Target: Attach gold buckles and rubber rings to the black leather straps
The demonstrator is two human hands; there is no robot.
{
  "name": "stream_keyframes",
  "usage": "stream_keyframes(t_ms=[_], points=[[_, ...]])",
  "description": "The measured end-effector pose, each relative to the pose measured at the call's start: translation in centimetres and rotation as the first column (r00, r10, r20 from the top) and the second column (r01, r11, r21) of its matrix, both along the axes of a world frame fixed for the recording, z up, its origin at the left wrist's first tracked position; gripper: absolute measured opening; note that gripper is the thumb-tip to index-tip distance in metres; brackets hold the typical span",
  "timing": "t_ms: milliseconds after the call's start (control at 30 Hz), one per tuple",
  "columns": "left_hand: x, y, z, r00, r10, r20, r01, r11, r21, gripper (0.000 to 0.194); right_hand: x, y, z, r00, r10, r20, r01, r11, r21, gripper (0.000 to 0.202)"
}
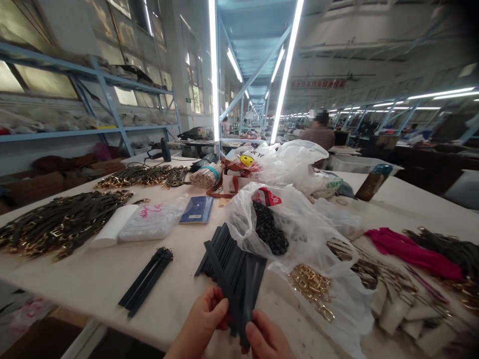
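Note:
Dark flat straps [224, 254] lie fanned out in a pile at the table's front. My left hand [205, 316] is closed, thumb against fingers, at the left edge of a dark strap; its grip is partly hidden. Close by, my right hand [267, 336] pinches the near end of a dark strap [247, 304] between thumb and fingers. Left of the pile rests a small bundle of finished-looking straps [147, 281] with metal ends. To the right, gold-coloured metal clasps [310, 281] lie on clear plastic, below an open plastic bag [239, 219] of small black pieces [267, 229].
Buckled straps [60, 219] are heaped at the left, beside a white roll [114, 227], a plastic packet [149, 219] and a blue booklet [196, 209]. At right lie magenta cloth [415, 254] and pale straps [396, 299]. A bottle [374, 182] stands behind. A person [318, 134] sits farther back.

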State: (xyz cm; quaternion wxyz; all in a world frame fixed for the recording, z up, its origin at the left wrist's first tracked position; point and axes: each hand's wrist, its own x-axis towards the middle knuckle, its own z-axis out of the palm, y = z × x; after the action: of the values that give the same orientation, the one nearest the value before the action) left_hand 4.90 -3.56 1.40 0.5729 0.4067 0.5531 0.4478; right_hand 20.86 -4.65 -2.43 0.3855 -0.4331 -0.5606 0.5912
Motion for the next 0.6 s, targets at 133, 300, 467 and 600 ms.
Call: stream_keyframes(t_ms=[133, 300, 467, 600], points=[[1.4, -0.9, 0.9, 0.998, 0.028, 0.051, -0.024, 0.997, -0.079, 0.022, 0.3, 0.0, 0.6, 0.999, -0.035, -0.009, 0.033, 0.985, -0.168, 0.044], [1.8, -1.6, 1.1, 0.988, 0.050, 0.144, -0.027, 0.987, -0.158, 0.028, 0.7, 0.1, -0.4, 0.998, -0.026, -0.058, 0.011, 0.971, -0.237, 0.040], [0.6, -1.8, 0.3, 0.989, 0.086, 0.123, -0.073, 0.992, -0.103, 0.028, -0.2, 0.4, -0.1, 0.993, -0.109, 0.038, 0.113, 0.988, -0.106, 0.033], [-2.1, -2.0, 0.3, 0.961, 0.265, 0.082, -0.266, 0.964, -0.002, 0.030, -1.3, 2.0, 0.9, 0.966, -0.157, 0.206, 0.165, 0.986, -0.019, 0.029]])
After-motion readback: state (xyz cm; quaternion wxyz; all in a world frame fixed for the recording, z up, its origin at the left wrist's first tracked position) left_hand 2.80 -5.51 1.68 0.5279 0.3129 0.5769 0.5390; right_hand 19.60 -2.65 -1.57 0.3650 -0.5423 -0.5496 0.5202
